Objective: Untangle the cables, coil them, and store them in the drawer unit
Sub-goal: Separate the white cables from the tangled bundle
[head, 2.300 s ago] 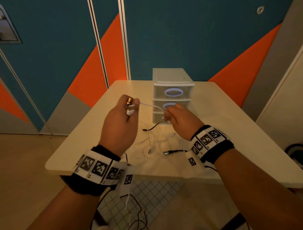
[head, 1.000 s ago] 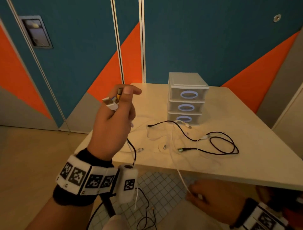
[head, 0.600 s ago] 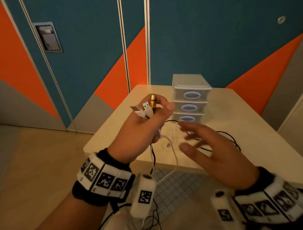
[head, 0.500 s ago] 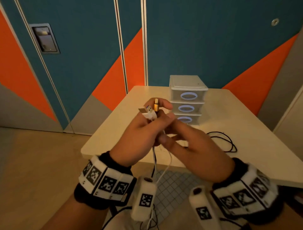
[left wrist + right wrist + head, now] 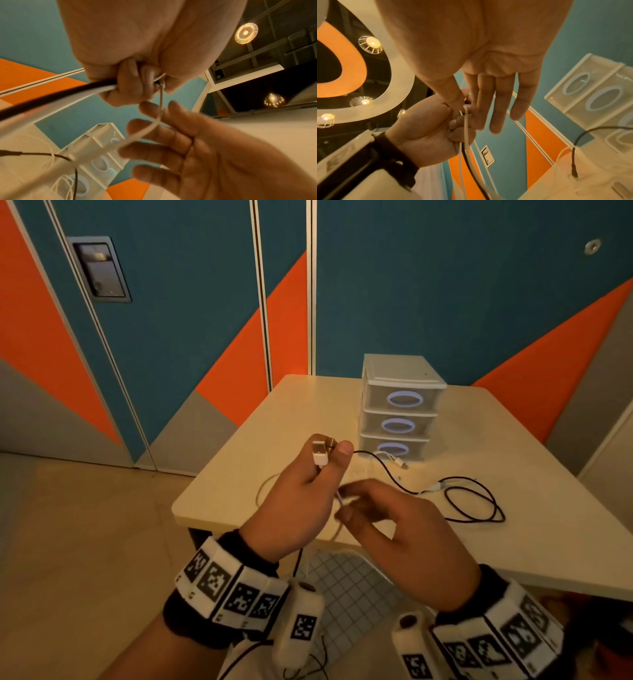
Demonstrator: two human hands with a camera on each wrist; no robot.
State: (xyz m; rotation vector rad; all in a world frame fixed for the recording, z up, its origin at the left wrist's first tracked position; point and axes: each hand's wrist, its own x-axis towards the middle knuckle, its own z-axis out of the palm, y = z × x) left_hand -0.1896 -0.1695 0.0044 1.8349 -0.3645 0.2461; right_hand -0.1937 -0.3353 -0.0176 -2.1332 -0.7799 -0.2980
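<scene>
My left hand is raised above the table's near edge. It grips a white USB plug and a gold-tipped plug, with a white cable and a black cable running out of its fist. Just below it, my right hand loosely pinches the white cable between thumb and index finger, its other fingers straight. The white three-drawer unit stands on the table with all drawers closed. More black cable and thin white cable lie in front of it.
The beige table has a rounded near-left corner and bare surface to the right of the cables. Cables hang from my left hand past the table edge toward a gridded mat on the floor. A teal and orange wall is behind.
My right hand came up from below the table edge, where it held the white cable far down, and took the cable again just under my left hand. The left hand kept hold of the plugs.
</scene>
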